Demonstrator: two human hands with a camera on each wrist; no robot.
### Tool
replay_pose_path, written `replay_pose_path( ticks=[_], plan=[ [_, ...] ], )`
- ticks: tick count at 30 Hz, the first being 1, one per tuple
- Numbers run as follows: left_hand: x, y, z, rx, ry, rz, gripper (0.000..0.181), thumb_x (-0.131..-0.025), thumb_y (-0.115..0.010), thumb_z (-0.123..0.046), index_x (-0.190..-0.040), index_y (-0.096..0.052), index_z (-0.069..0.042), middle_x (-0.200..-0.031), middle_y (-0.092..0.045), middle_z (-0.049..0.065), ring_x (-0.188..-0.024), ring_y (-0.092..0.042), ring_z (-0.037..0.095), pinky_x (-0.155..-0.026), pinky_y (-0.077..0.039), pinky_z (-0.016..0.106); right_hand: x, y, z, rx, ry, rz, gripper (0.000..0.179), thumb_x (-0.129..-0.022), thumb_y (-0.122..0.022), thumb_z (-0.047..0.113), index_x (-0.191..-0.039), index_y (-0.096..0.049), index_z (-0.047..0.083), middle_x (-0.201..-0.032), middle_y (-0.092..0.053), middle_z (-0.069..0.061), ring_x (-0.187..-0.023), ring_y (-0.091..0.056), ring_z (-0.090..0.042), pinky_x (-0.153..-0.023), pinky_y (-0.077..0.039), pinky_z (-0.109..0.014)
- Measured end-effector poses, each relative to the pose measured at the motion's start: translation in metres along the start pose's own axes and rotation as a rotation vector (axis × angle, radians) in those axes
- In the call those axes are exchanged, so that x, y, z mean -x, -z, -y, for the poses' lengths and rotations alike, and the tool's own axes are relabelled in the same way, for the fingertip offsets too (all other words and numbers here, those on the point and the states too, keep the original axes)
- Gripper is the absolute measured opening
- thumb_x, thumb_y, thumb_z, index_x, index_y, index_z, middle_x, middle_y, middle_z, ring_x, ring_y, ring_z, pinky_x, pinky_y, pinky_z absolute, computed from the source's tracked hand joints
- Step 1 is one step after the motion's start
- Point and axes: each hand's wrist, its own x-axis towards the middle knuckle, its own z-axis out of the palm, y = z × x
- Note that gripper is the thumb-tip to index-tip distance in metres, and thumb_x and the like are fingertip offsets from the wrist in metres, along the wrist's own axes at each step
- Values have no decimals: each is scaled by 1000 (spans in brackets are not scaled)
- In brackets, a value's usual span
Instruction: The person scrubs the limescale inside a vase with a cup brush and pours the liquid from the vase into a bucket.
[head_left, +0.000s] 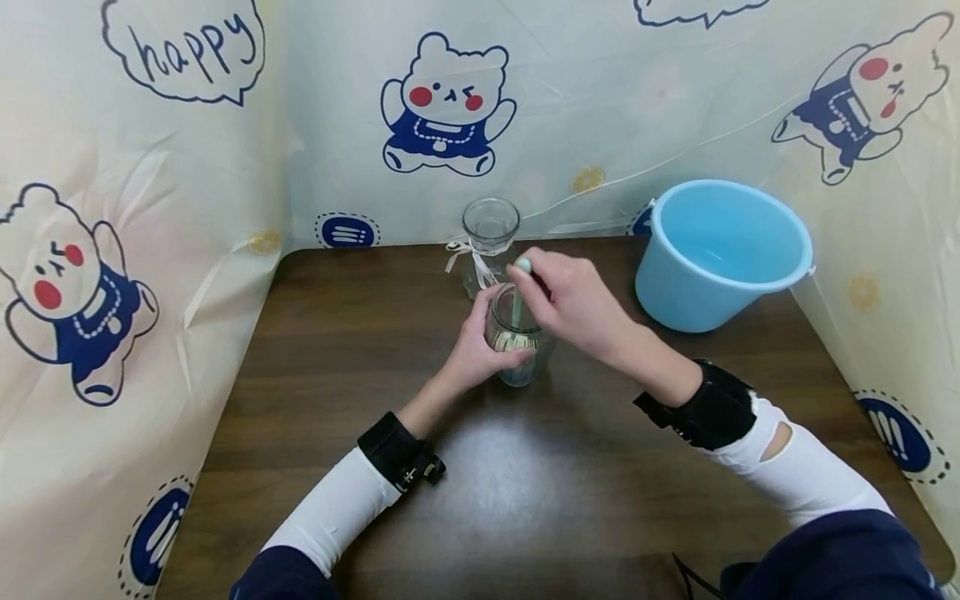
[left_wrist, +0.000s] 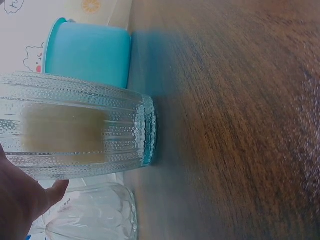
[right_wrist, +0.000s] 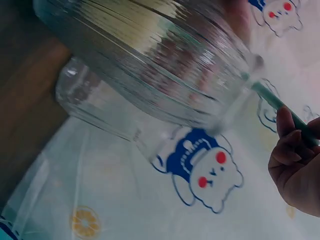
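A clear ribbed glass (head_left: 516, 372) stands upright at the table's middle, toward the back. My left hand (head_left: 480, 340) grips its side, thumb in front. My right hand (head_left: 581, 302) pinches the top of a pale green handle (head_left: 517, 307) that goes down through the glass's mouth. That handle belongs to a cup brush, whose pale yellow sponge head (left_wrist: 65, 128) shows through the glass wall in the left wrist view. In the right wrist view, curled fingers (right_wrist: 290, 137) hold the green handle just outside the rim.
Right behind the glass stands a clear glass vase (head_left: 491, 220) with a white bow (head_left: 467, 248) at its neck. A light blue bucket (head_left: 690, 304) stands at the back right of the brown wooden table (head_left: 360, 350). Printed cloth (head_left: 322, 125) hangs around the back and sides.
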Motion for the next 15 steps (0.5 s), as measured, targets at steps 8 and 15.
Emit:
replay_pose_path(
  ticks=[8, 15],
  plan=[
    [0, -2, 0, 13, -10, -4, 87, -67, -81, -4, -140, -34, 1, -130, -54, 23, -113, -54, 24, -95, -48, 45, -2, 6, 3, 3, 20, -50, 16, -96, -57, 12, -84, -59, 2, -64, -47, -4, -57, -42, -13, -49, -38, -26],
    [-1, -3, 2, 17, -23, -8, 88, -66, -82, -5, -140, -35, 1, -130, -54, 22, -114, -53, 23, -96, -46, 43, -9, 18, 9, 4, 22, -161, 15, -95, -59, 10, -83, -57, 2, -65, -44, -5, -58, -40, -14, -51, -35, -28]
  ],
)
